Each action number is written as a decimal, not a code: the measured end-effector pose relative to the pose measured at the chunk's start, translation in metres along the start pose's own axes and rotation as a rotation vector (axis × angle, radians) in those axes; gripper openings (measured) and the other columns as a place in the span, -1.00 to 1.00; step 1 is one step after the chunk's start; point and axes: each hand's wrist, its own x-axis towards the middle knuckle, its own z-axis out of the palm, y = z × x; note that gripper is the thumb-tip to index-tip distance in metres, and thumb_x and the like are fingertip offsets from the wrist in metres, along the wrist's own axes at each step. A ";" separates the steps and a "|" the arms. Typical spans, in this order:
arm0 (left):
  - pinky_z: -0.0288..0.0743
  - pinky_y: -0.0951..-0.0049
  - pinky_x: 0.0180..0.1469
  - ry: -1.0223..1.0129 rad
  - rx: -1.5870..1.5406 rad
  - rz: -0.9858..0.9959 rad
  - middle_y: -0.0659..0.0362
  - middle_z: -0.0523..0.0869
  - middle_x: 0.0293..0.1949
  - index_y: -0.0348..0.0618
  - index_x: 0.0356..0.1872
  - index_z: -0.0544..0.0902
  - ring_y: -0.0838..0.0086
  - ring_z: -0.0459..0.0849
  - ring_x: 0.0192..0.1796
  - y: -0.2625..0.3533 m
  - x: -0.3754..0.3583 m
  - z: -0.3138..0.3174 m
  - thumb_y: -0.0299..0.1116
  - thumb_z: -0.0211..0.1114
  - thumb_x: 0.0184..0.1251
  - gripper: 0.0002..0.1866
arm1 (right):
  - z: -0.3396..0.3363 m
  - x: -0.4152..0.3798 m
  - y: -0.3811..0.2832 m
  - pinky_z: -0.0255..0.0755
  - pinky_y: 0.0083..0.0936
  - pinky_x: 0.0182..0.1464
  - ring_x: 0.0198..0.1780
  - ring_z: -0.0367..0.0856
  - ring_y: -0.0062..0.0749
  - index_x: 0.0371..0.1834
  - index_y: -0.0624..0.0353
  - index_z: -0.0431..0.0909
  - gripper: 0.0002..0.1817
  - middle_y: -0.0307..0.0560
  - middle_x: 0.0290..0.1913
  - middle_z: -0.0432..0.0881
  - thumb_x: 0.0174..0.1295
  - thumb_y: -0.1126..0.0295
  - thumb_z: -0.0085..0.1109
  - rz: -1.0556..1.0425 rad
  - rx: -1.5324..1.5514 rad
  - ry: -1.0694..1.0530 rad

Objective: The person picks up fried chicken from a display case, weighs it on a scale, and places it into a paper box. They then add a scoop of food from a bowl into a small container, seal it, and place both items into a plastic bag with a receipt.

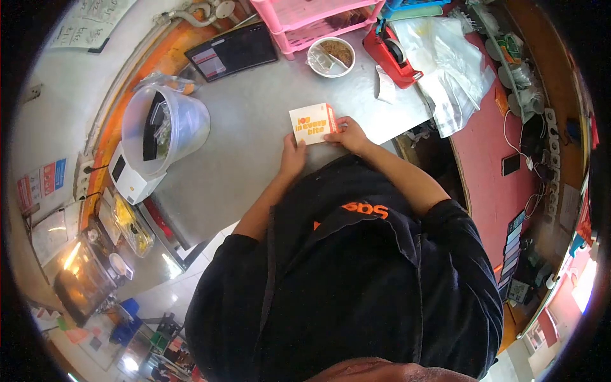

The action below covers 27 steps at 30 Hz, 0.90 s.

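Between my two hands is a small white cardboard food box with orange and yellow lettering on its lid and a red-orange side facing right. The fingers of my left hand close on its lower left corner. My right hand grips the right side, thumb on the lower right corner. The box is at the near part of the grey metal table, close in front of my dark apron. Beyond it stands a round white bowl with brown contents and a clear packet.
A red tape dispenser and clear plastic bags lie right of the bowl. A tablet leans at the back beside pink stacked trays. At left, a translucent bucket sits by a white device. A phone rests on the red surface.
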 end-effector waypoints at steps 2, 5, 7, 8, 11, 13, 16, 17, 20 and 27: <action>0.38 -0.10 0.23 0.105 0.602 0.673 -0.14 0.45 0.25 -0.18 0.26 0.36 -0.01 0.46 0.29 0.034 0.002 0.004 -0.29 0.29 0.31 -0.46 | 0.002 0.002 0.005 0.54 -0.48 -0.44 -0.35 0.63 -0.46 0.12 0.27 0.30 -0.40 0.01 -0.17 0.62 0.14 0.31 0.46 0.033 0.154 -0.056; 0.14 -0.38 0.32 0.042 1.120 0.849 -0.21 0.24 0.41 -0.16 0.17 0.45 -0.17 0.18 0.47 0.069 -0.011 0.017 -0.21 0.42 0.10 -0.40 | -0.001 0.023 0.015 0.50 -0.57 -0.37 -0.33 0.60 -0.52 0.10 0.22 0.40 -0.54 -0.10 -0.27 0.63 0.33 0.13 0.21 0.106 0.202 -0.267; 0.00 -0.57 0.31 -0.024 1.218 0.714 -0.16 -0.02 0.54 -0.07 0.08 0.50 -0.24 -0.08 0.55 0.067 -0.007 0.028 -0.08 0.52 -0.06 -0.35 | 0.005 0.032 0.018 0.54 -0.37 -0.20 -0.21 0.65 -0.25 0.18 0.36 0.35 -0.46 0.10 -0.16 0.64 0.35 0.12 0.15 0.111 -0.091 -0.126; 0.02 -0.55 0.31 0.013 1.219 0.729 -0.16 -0.01 0.54 -0.06 0.07 0.50 -0.23 -0.07 0.55 0.064 -0.004 0.032 -0.06 0.54 -0.08 -0.34 | 0.007 0.036 0.019 0.57 -0.27 -0.11 -0.15 0.68 -0.11 0.21 0.44 0.33 -0.41 0.20 -0.10 0.64 0.36 0.12 0.11 0.111 -0.237 -0.052; 0.10 -0.49 0.29 0.101 1.242 0.777 -0.15 0.00 0.54 -0.02 0.04 0.50 -0.20 -0.03 0.55 0.051 0.005 0.036 -0.02 0.56 -0.12 -0.33 | 0.014 0.008 -0.006 0.49 -0.25 0.10 0.01 0.65 0.05 0.26 0.56 0.26 -0.35 0.31 -0.04 0.63 0.32 0.18 0.14 0.111 -0.542 0.043; 0.14 -0.45 0.27 0.141 1.277 0.814 -0.15 0.02 0.54 0.00 0.04 0.50 -0.19 -0.01 0.54 0.047 0.007 0.036 0.00 0.56 -0.11 -0.33 | 0.006 0.008 0.001 0.48 -0.25 0.14 0.05 0.63 0.08 0.28 0.53 0.25 -0.29 0.33 -0.01 0.61 0.27 0.15 0.21 0.002 -0.535 -0.005; 0.30 -0.35 0.16 0.094 1.263 0.798 -0.15 0.07 0.52 0.00 0.03 0.50 -0.20 0.03 0.53 0.053 -0.001 0.032 -0.04 0.54 -0.07 -0.38 | 0.000 0.005 0.004 0.43 -0.18 0.23 0.20 0.53 0.12 0.36 0.43 0.18 -0.16 0.33 0.16 0.50 0.16 0.10 0.33 0.005 -0.691 0.033; 0.34 -0.31 0.12 0.096 1.284 0.790 -0.15 0.08 0.52 0.01 0.03 0.50 -0.21 0.04 0.53 0.052 0.001 0.032 -0.06 0.54 -0.06 -0.39 | 0.001 0.004 0.003 0.40 -0.14 0.27 0.26 0.48 0.13 0.40 0.38 0.15 -0.10 0.33 0.24 0.46 0.12 0.09 0.37 0.032 -0.770 0.064; 0.42 -0.21 0.01 0.123 1.353 0.791 -0.15 0.10 0.52 0.01 0.04 0.50 -0.20 0.05 0.54 0.037 0.012 0.034 -0.10 0.51 -0.01 -0.42 | 0.013 -0.031 -0.040 0.30 -0.02 0.35 0.45 0.21 0.17 0.48 0.24 0.07 0.01 0.26 0.42 0.22 0.02 0.11 0.44 -0.244 -1.144 0.244; 0.45 -0.04 0.07 0.056 1.244 0.846 -0.19 0.11 0.51 -0.12 0.02 0.49 -0.13 0.11 0.54 0.031 0.029 0.021 -0.22 0.47 0.02 -0.47 | 0.022 0.001 -0.041 0.24 -0.06 0.40 0.41 0.18 0.16 0.49 0.27 0.03 0.14 0.20 0.38 0.20 -0.18 0.27 0.54 -0.717 -1.349 0.043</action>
